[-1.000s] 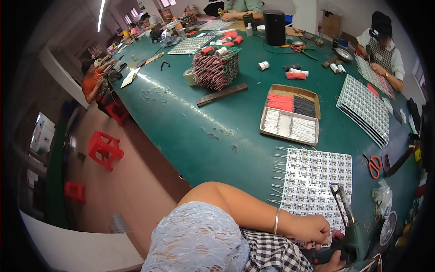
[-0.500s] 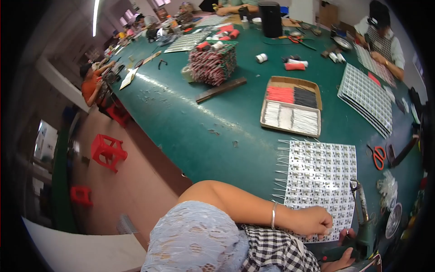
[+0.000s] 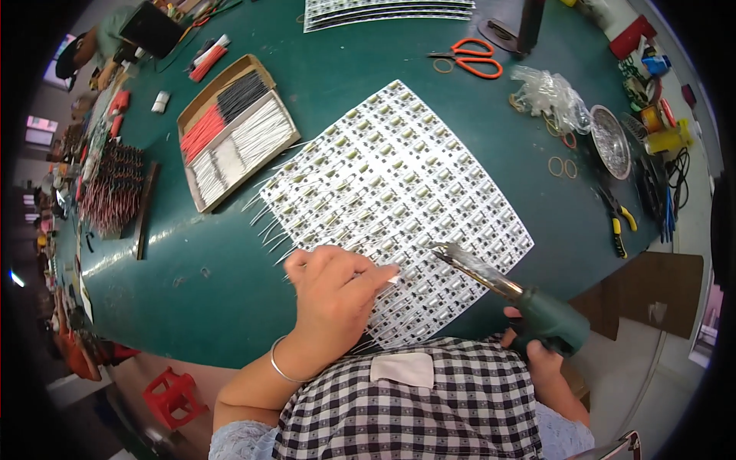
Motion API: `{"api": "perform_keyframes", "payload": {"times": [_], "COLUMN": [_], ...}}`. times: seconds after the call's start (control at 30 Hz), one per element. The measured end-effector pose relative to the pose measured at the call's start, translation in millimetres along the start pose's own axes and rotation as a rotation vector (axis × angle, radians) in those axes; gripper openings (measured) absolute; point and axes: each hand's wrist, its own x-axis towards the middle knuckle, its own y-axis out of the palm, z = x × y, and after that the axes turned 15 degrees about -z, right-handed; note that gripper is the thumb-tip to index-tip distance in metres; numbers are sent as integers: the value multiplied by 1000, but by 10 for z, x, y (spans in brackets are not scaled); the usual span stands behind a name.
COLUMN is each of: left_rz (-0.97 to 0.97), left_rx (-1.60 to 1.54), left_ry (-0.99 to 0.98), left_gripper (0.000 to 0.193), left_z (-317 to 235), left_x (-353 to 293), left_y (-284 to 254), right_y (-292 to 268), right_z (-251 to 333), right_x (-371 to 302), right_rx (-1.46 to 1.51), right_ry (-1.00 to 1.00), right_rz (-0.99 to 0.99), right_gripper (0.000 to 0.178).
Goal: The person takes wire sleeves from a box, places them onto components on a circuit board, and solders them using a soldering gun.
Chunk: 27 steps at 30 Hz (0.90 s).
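A white panel of small circuit boards (image 3: 429, 169) lies on the table before me, with thin white wires (image 3: 277, 236) sticking out along its left edge. Over the panel's lower left part, my left hand (image 3: 333, 295) is closed with index finger and thumb together. Whatever sits between those fingertips is too small to make out. My right hand (image 3: 543, 359) grips the handle of a green soldering gun (image 3: 556, 318), partly hidden behind it. The gun's metal tip reaches left over the boards, apart from my left fingertips.
A cardboard tray (image 3: 287, 136) of red, black and white wires lies to the left. Orange-handled scissors (image 3: 477, 59), a plastic bag (image 3: 552, 100), a metal dish (image 3: 611, 142) and yellow-handled pliers (image 3: 619, 222) lie to the right. More panels (image 3: 391, 14) are stacked beyond.
My view has swung right and down onto the panel. The soldering gun, upright beside the panel earlier, now slants over it with its tip to the left.
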Motion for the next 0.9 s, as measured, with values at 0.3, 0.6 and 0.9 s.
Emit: {"api": "perform_keyframes", "payload": {"times": [0.3,0.6,0.9], "left_rz": [-83,-42,-30], "left_rx": [212,189,175], "left_ry": [163,148,150], "left_gripper": [16,15,15], "left_z": [-23,95,136], "left_x": [140,87,100], "left_y": [138,217,237], "right_y": [-85,-44,112], "right_z": [-10,-19,59], "right_x": [121,124,164], "right_rx": [-744,-566,-665], "right_ry": [-365,-286,-303], "right_rz": [122,170,151], "right_gripper": [28,31,39]}}
